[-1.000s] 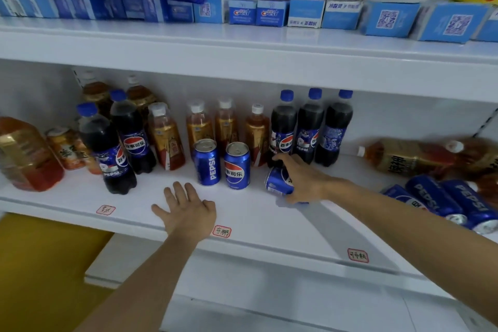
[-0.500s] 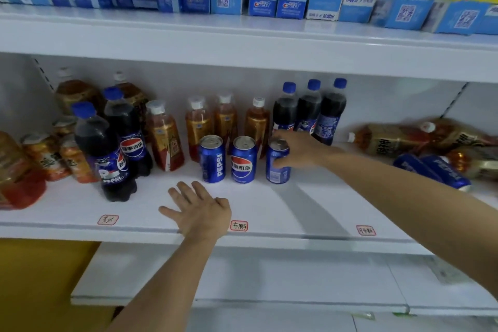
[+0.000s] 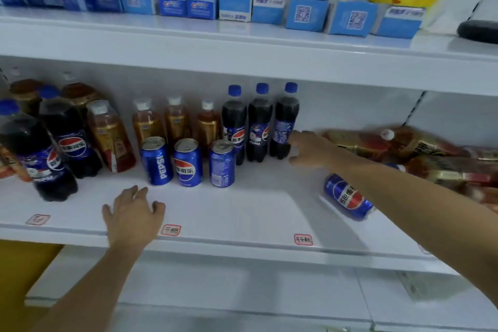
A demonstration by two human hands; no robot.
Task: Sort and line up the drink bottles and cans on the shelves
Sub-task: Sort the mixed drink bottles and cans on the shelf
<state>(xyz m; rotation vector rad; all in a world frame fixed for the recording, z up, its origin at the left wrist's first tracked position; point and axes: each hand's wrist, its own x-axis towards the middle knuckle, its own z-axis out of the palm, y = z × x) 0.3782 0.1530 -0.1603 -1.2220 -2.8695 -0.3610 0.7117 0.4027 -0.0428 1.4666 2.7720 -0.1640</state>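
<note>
Head view: on the middle shelf (image 3: pixel 242 224), three blue Pepsi cans (image 3: pixel 188 162) stand upright in a row before tea bottles (image 3: pixel 175 121) and three cola bottles (image 3: pixel 260 127). The left hand (image 3: pixel 132 213) rests flat, fingers spread, on the shelf. The right hand (image 3: pixel 310 148), fingers loosely extended, touches the rightmost cola bottle. Under that forearm lies a tipped can (image 3: pixel 347 197), beside a heap of toppled tea bottles (image 3: pixel 417 148).

A: The cans (image 3: pixel 188 163) look like glossy blue metal, and the cola bottles (image 3: pixel 260 129) are shiny clear plastic with film labels.

B: Yes. The shelf (image 3: pixel 242 213) is smooth, white, slightly glossy; its small tags (image 3: pixel 303 239) look like matt paper.
</note>
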